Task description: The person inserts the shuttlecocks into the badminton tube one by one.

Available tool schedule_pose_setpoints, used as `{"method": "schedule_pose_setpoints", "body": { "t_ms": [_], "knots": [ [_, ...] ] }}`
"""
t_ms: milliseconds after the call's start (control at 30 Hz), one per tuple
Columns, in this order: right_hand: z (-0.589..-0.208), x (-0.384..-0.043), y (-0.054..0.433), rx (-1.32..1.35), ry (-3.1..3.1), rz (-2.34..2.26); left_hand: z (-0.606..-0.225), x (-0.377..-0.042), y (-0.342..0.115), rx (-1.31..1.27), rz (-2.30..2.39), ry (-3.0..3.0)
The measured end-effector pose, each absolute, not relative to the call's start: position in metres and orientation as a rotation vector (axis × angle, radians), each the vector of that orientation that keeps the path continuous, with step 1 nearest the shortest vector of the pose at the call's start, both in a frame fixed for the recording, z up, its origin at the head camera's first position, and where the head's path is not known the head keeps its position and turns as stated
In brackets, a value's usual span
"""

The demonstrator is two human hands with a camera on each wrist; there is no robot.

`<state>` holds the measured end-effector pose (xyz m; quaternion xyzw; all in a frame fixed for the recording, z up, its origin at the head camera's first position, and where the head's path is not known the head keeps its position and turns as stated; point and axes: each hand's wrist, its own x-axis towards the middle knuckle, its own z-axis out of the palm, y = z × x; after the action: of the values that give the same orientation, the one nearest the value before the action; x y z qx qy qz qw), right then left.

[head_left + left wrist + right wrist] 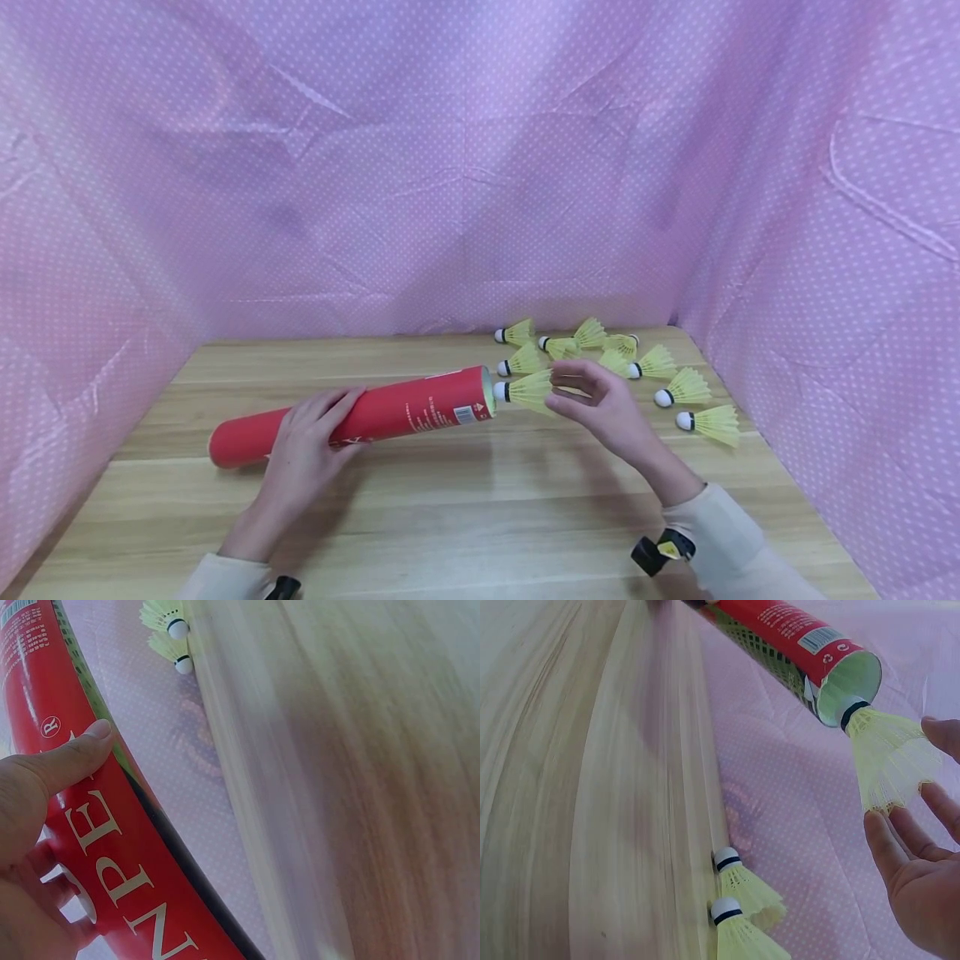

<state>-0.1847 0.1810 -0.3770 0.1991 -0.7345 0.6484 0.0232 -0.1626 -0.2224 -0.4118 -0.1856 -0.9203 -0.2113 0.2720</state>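
My left hand (311, 446) grips a red cardboard shuttlecock tube (420, 404) around its middle, thumb on the near side. The tube lies slanted, its open end raised toward the right. By the skirt rim, my right hand (603, 408) pinches a yellow shuttlecock (528, 390) between thumb and fingers. In the right wrist view that shuttlecock (889, 754) points its white cork into the mouth of the tube (849, 686), with the skirt outside. White lettering shows on the tube (112, 847) in the left wrist view, beside the thumb.
Several yellow shuttlecocks lie at the back right of the wooden table (450, 525), among them one at the right edge (708, 423) and one behind the tube mouth (519, 360). Pink dotted cloth (465, 167) walls the table at the back and sides.
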Motion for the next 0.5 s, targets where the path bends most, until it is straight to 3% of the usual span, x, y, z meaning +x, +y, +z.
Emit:
{"method": "schedule_pose_setpoints", "body": {
  "t_ms": [500],
  "knots": [
    [-0.375, -0.191, 0.158, 0.666, -2.284, 2.015, -0.414, -0.164, -0.218, -0.523, -0.580, -2.469]
  ]
}}
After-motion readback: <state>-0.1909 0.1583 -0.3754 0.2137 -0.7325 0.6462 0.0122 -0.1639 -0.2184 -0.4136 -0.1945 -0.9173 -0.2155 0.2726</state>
